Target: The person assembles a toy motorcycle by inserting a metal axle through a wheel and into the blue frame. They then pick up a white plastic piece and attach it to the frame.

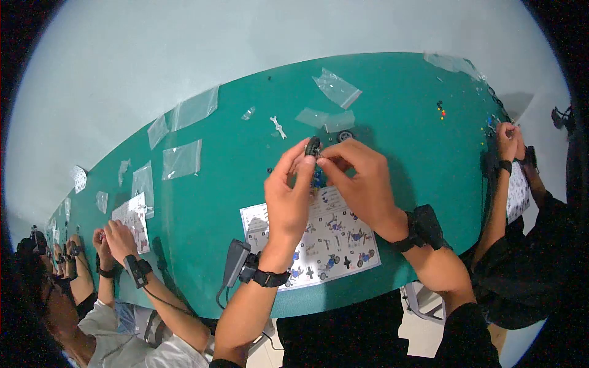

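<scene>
Between the thumb and fingers of my left hand [287, 193] is a small black toy wheel [313, 146], held upright above the table. My right hand [365, 181] is closed in a pinch at the wheel's right side, by its hub. Whatever sits between those fingertips is too small and covered to name. Just below the fingertips shows a blue toy part [318, 178], partly hidden by my hands. Under both hands lies a printed instruction sheet [313, 248] with pictures of a toy motorbike. A second black wheel [345, 135] rests on the table behind my right hand.
A white plastic wrench [278, 127] and clear plastic bags [337, 88] lie on the green table [208, 239]. Small coloured pieces [441, 111] are scattered at right. Co-workers' hands [116, 239] work at left, and another person's hands [510, 140] at right.
</scene>
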{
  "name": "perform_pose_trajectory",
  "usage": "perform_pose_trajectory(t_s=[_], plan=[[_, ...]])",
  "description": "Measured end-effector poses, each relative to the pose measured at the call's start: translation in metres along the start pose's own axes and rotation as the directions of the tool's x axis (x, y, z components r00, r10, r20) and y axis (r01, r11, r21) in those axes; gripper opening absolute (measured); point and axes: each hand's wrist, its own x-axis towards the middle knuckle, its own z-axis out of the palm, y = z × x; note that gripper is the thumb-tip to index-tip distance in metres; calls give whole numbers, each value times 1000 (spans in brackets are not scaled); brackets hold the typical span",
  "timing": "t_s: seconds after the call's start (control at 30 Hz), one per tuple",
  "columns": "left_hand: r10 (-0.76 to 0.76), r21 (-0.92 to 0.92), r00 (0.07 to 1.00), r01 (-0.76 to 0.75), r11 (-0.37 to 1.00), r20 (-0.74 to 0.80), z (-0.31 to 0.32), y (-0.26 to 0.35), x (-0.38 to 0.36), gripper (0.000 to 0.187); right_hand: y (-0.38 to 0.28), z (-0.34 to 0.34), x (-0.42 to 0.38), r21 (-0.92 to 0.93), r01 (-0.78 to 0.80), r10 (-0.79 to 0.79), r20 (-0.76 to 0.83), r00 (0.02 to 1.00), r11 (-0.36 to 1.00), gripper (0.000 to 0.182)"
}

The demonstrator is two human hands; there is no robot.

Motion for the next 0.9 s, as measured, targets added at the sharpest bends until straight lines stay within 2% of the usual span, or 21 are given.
perform_pose_trajectory(t_s=[0.03, 0.17, 0.33, 0.5, 0.8, 0.9], plan=[[28, 10, 1000, -28, 1000, 12, 1, -1, -1, 36, 1, 1, 0, 16, 4, -4, -12, 1000, 1000, 12], [-47, -140, 997, 39, 989, -55, -1, -2, 2, 36, 7, -3, 4, 24, 37, -37, -1, 999, 999, 13], [-57, -189, 992, 35, 981, -112, -6, 0, 5, 32, 4, -11, 7, -138, 129, -122, 56, 991, 982, 13], [-48, -202, 998, 38, 979, -46, -3, 2, 1, 31, -4, -11, 3, -217, 140, -118, 109, 987, 966, 11], [-75, -236, 997, 75, 969, 12, -3, 1, 0, 27, -6, -13, 3, -215, 219, -212, 56, 976, 952, 13], [-71, -242, 997, 73, 968, 14, -1, -2, 2, 28, -10, -16, 1, -318, 199, -153, 163, 975, 927, 14]])
